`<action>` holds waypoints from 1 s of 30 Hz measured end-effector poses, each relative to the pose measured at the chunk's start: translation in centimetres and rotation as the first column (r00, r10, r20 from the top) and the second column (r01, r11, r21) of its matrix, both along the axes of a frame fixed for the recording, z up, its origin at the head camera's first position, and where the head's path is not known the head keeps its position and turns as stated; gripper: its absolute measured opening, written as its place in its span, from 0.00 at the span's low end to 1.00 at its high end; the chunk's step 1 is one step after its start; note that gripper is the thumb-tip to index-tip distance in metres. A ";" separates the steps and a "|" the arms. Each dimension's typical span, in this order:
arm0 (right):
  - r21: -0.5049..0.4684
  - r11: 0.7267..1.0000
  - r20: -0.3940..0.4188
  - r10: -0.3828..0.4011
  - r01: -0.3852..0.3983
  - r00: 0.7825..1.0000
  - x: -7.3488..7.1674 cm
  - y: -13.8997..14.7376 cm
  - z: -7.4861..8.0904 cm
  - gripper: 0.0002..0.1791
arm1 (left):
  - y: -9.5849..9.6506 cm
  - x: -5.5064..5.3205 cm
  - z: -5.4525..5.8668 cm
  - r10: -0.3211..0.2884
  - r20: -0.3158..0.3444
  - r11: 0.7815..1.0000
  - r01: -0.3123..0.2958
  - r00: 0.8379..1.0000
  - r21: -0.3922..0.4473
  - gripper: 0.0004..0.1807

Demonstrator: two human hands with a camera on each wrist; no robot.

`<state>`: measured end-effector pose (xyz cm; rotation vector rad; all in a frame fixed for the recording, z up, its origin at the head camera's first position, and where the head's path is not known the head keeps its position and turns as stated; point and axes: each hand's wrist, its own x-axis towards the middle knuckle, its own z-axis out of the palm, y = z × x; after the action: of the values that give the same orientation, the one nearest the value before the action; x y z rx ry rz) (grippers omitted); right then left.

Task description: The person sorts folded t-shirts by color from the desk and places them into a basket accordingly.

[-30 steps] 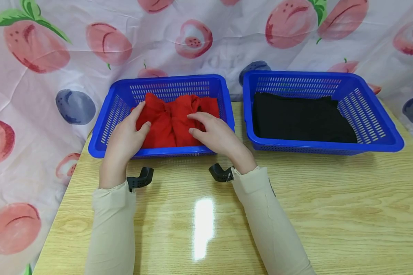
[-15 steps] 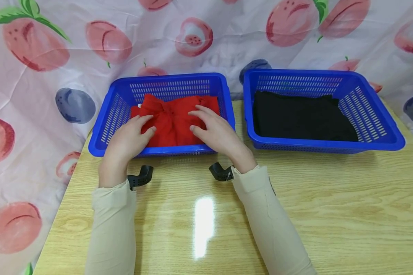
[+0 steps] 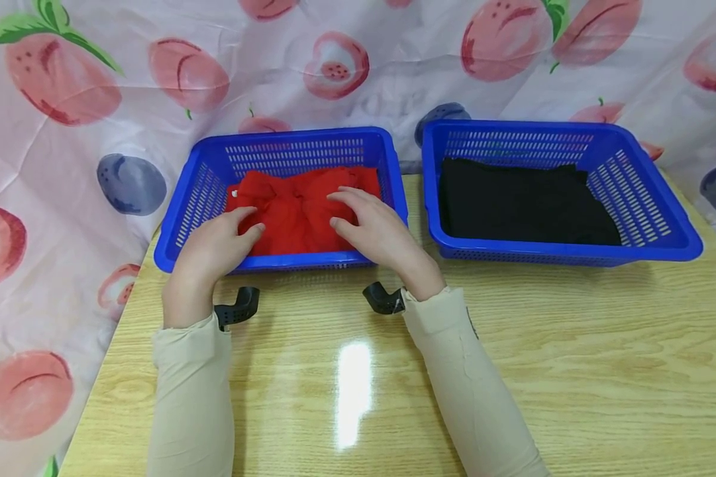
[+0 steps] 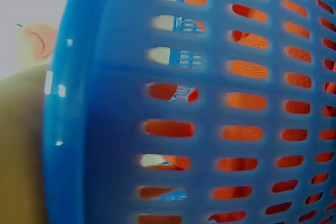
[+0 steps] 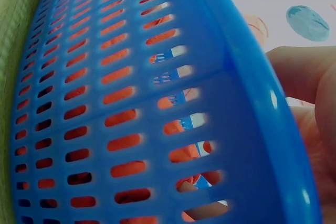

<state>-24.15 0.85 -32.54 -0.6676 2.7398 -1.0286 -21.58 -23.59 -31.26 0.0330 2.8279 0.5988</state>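
Note:
Crumpled red cloth, seemingly a garment, lies in the left blue basket, with a small white tag at its left side. My left hand reaches over the basket's front left, thumb and fingers apart and loosely bent at the cloth's left part. Over the front right, my right hand lies with relaxed, spread fingers at the cloth's right part. Some fingertips are hidden against the cloth. Both wrist views mostly show the slotted basket wall, with red cloth behind the slots; part of my right hand shows beyond the rim.
To the right stands a second blue basket holding folded black cloth. Both baskets are on a wooden table, against a fruit-print curtain. Black wrist mounts stick out from both wrists.
My left hand has drawn back toward me and slightly left, off the cloth's upper left. The raised left part of the red cloth has sunk flatter. The right hand has barely moved.

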 end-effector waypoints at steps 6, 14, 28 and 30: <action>0.005 1.000 -0.011 0.022 -0.022 1.000 0.1 0.0 -0.1 0.23 | 0.0 0.1 -0.1 0.022 0.006 1.000 -0.022 1.000 -0.016 0.31; 0.016 0.998 0.042 0.059 -0.060 0.997 0.0 -0.1 -0.2 0.22 | -0.3 0.4 -0.1 0.043 0.004 0.998 -0.043 0.999 -0.041 0.32; 0.031 0.999 0.058 0.043 -0.045 0.997 0.1 0.0 -0.2 0.23 | -0.1 0.0 -0.2 -0.008 0.044 0.999 0.010 0.999 -0.044 0.31; 0.027 0.999 0.059 0.045 -0.046 0.997 0.1 0.0 -0.2 0.23 | -0.2 -0.1 -0.2 -0.014 0.046 0.999 0.017 0.999 -0.044 0.30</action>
<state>-24.10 0.87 -32.72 -0.6813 2.6709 -0.9825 -21.63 -23.75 -31.47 0.0325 2.7927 0.5265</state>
